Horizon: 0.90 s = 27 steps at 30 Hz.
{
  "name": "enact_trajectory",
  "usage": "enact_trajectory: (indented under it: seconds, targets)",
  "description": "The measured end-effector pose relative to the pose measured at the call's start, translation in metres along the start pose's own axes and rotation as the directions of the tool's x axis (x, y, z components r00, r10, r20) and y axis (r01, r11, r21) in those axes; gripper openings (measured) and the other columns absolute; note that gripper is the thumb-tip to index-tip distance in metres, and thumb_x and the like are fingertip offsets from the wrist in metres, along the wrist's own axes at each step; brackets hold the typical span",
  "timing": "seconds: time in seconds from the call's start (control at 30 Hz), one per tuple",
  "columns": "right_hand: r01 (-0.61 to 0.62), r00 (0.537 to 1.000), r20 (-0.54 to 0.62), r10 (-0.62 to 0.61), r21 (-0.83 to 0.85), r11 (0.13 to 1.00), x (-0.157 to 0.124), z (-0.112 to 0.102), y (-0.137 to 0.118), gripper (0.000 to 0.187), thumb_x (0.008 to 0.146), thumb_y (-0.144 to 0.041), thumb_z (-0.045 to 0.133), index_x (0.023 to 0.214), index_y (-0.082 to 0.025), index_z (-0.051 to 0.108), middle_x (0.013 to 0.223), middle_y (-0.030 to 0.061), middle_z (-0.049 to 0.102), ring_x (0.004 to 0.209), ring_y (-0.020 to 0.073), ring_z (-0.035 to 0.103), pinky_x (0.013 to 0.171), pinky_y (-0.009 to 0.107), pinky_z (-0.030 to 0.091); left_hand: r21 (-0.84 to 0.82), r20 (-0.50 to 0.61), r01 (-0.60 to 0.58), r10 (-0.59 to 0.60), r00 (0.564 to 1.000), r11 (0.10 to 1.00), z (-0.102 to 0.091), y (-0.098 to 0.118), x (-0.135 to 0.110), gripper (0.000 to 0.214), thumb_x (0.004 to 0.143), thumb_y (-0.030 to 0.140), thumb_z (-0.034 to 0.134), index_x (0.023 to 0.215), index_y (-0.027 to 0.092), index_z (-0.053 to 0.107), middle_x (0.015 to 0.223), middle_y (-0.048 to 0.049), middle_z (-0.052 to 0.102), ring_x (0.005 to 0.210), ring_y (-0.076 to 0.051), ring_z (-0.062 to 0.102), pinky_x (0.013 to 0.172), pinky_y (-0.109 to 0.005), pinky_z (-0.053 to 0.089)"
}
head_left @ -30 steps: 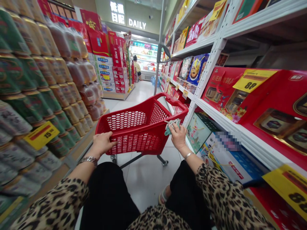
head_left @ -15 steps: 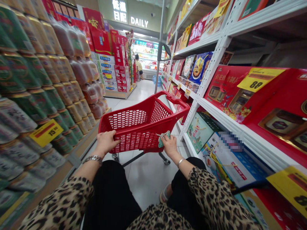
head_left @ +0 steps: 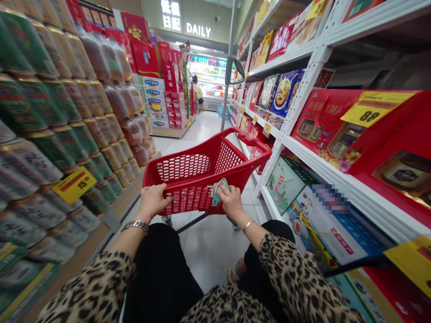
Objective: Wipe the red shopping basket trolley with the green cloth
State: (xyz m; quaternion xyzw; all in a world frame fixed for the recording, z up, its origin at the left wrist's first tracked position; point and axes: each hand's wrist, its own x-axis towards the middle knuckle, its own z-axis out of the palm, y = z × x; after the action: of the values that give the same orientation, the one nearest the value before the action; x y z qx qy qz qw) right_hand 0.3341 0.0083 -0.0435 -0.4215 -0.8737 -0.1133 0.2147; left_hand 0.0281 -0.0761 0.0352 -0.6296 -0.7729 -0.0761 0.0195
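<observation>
DAILY on wall sign [head_left: 198, 30], 88 on yellow price tag [head_left: 377, 109], 15 on second tag [head_left: 74, 185]

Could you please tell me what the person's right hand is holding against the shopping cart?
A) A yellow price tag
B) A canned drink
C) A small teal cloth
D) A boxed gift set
C: the right hand has a small teal cloth pinched under its fingers at the near side of the red plastic shopping cart.

The left arm [head_left: 129, 240] and right arm [head_left: 252, 232] reach forward from the near edge, the left hand [head_left: 152, 202] and right hand [head_left: 230, 202] near each other, palms down and curled.
</observation>
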Motion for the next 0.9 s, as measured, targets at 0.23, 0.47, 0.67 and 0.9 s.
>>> enact_trajectory:
  seconds: [0.23, 0.47, 0.67, 0.9]
  targets:
    - [-0.157, 0.968, 0.180, 0.176, -0.114, 0.981, -0.048, -0.002, 0.038, 0.050, 0.094, -0.007, 0.049, 0.130, -0.032, 0.072, 0.142, 0.0090, 0.068, 0.103, 0.0282, 0.054, 0.085, 0.042, 0.037, -0.010, -0.021, 0.005, -0.005, 1.000, 1.000, 0.003, 0.003, 0.002, 0.022, 0.078, 0.044, 0.057, 0.087, 0.024, 0.060, 0.096, -0.0122, 0.076, 0.104, -0.034, 0.070, 0.103, -0.046, 0.042]
    - [0.074, 0.996, 0.054, -0.069, -0.084, 0.994, -0.050, 0.014, 0.015, 0.035, 0.103, -0.015, 0.053, 0.128, -0.030, 0.072, 0.145, 0.0087, 0.067, 0.114, 0.0276, 0.054, 0.089, 0.042, 0.037, -0.033, -0.041, 0.004, -0.005, 0.999, 0.999, 0.004, 0.005, 0.000, 0.022, 0.077, 0.045, 0.060, 0.083, 0.024, 0.059, 0.099, -0.0117, 0.078, 0.105, -0.033, 0.070, 0.102, -0.046, 0.043]
    - [0.368, 0.928, -0.039, -0.371, -0.063, 0.928, -0.016, 0.025, -0.009, 0.036, 0.107, -0.017, 0.048, 0.132, -0.034, 0.069, 0.147, 0.0035, 0.067, 0.125, 0.0260, 0.055, 0.099, 0.044, 0.036, -0.017, -0.027, 0.006, -0.006, 1.000, 1.000, 0.002, 0.004, -0.004, 0.025, 0.080, 0.048, 0.057, 0.085, 0.024, 0.061, 0.094, -0.0115, 0.076, 0.104, -0.034, 0.070, 0.103, -0.047, 0.042]
    - [0.231, 0.968, 0.120, -0.221, -0.078, 0.970, -0.039, 0.029, 0.023, 0.041, 0.104, -0.013, 0.049, 0.134, -0.032, 0.068, 0.148, 0.0072, 0.065, 0.124, 0.0270, 0.054, 0.098, 0.044, 0.039, -0.028, -0.010, 0.002, -0.002, 1.000, 1.000, 0.000, 0.004, -0.008, 0.025, 0.079, 0.047, 0.057, 0.085, 0.023, 0.060, 0.099, -0.0137, 0.076, 0.107, -0.035, 0.070, 0.104, -0.047, 0.041]
